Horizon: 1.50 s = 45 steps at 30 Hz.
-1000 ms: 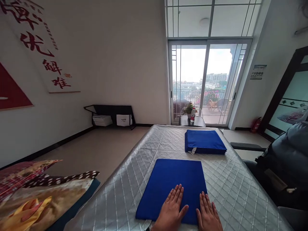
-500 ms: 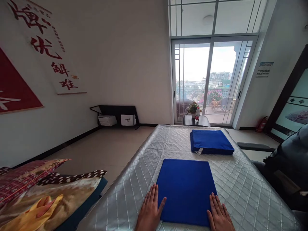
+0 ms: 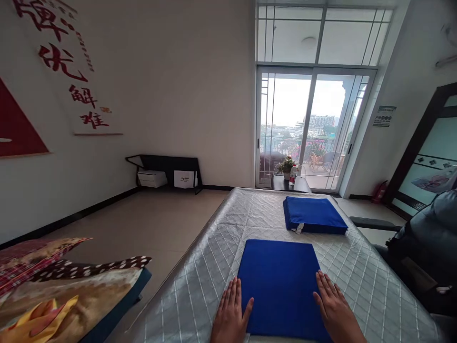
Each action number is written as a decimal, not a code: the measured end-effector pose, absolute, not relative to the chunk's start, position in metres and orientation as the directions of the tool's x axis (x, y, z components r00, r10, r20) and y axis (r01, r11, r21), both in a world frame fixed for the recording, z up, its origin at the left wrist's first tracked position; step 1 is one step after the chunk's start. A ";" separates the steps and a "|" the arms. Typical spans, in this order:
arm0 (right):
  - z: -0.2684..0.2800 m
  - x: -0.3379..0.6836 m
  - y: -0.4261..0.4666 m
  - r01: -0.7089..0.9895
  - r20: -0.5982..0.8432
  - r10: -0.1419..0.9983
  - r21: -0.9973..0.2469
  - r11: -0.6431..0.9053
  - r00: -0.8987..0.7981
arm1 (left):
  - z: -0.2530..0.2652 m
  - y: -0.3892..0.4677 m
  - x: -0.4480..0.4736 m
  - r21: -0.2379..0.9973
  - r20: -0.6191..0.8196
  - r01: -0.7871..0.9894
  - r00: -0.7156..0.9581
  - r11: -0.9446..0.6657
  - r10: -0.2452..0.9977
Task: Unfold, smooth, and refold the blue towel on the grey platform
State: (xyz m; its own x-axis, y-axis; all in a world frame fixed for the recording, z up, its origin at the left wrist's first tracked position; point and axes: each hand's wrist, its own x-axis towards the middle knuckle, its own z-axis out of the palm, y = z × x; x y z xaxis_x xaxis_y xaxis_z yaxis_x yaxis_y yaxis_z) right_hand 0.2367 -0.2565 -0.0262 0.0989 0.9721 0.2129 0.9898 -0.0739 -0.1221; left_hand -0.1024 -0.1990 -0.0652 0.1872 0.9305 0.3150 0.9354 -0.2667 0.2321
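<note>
A flat, square blue fabric panel [image 3: 280, 290] lies on the silver quilted cover [image 3: 200, 281] right in front of me. Along its left edge rests my left hand [image 3: 231, 309], fingers stretched forward and the thumb over the fabric. My right hand [image 3: 334, 305] lies flat at the right edge, fingers extended, thumb touching the panel. Neither hand grips anything. Farther back on the cover sits a stack of folded blue fabric pieces [image 3: 316, 213], with a white tag hanging from its front left corner.
Cushions and folded bedding [image 3: 82, 295] are piled at the lower left. Black seating [image 3: 424, 262] flanks the right side. Past the far edge stands a small dark table [image 3: 303, 185] with a plant and a bottle [image 3: 293, 175], before sliding glass doors.
My right hand has slid slightly forward along the panel's right edge. The left hand stays beside the left edge. The head view has shifted a little.
</note>
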 end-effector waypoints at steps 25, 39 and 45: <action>-0.041 0.249 -0.193 0.993 0.129 0.991 -0.116 -0.019 0.034 | -0.021 -0.169 0.117 0.238 0.270 0.629 0.689 -0.740 0.672; -0.038 0.244 -0.189 0.969 0.085 0.988 -0.224 -0.105 0.127 | -0.031 -0.111 -0.020 0.135 0.205 0.865 0.453 -0.484 0.868; -0.040 0.245 -0.188 0.974 0.097 0.988 -0.202 -0.101 0.123 | -0.050 -0.095 -0.072 0.184 0.233 0.922 0.296 -0.340 0.927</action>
State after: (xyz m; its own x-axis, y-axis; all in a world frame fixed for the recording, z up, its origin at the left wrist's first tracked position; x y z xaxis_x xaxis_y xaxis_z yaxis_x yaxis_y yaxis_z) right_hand 0.2451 -0.1885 -0.0404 0.1229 0.9877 0.0972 0.9741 -0.1013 -0.2022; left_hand -0.0721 -0.0948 -0.0501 0.2956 0.9265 0.2327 0.9221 -0.3404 0.1841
